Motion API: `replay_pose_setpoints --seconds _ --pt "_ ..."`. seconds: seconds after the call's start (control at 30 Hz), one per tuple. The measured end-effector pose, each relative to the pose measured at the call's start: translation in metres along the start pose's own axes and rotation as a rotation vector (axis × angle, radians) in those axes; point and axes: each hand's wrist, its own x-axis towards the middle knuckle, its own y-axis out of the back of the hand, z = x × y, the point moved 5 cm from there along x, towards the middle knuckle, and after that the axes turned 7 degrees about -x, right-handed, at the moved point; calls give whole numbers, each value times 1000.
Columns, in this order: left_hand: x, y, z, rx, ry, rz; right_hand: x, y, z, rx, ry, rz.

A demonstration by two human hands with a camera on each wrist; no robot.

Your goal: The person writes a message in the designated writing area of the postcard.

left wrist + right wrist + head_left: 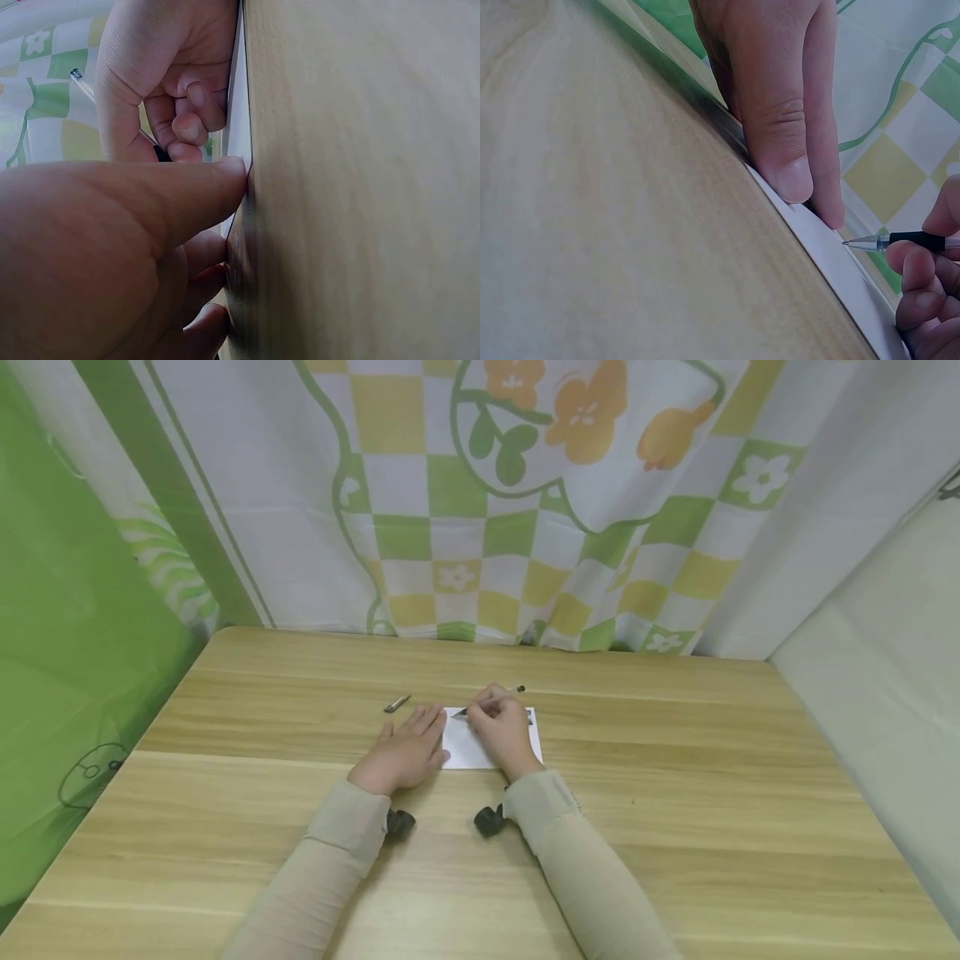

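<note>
In the head view a small white card (468, 753) lies on the wooden table, with a dark printed patch at its upper right corner. My left hand (403, 753) rests on its left edge, fingers stretched out and thumb at the lower corner. My right hand (501, 735) lies over the card's right part and pinches a gel pen (915, 240) with a clear barrel and black grip. The pen's tip is close to the card's upper left area, near the left fingertips, as the right wrist view shows. A pen cap (397, 703) lies beyond my left hand.
The wooden table (712, 793) stretches out on both sides of the card. A checked, flowered curtain (510, 535) hangs along its far edge, with green cloth (75, 610) at the left. Each wrist carries a small black camera, such as the left camera (401, 824).
</note>
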Motion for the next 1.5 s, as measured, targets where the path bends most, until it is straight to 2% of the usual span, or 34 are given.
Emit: replay_pose_setpoints --seconds 0.27,0.5,0.83,1.13,1.27,1.5 --pt "-7 5 4 -1 10 -2 1 -2 0 4 2 -4" --pt "-15 11 14 -1 -16 18 2 -1 3 11 -4 11" --pt "0 3 5 18 0 12 1 4 -3 -8 27 27" --pt "-9 1 5 8 8 25 -2 -2 3 8 10 3" --pt "-14 4 11 -6 -11 51 -3 -1 3 3 6 12" --pt "-12 3 10 -12 -15 64 -3 0 2 -2 25 20"
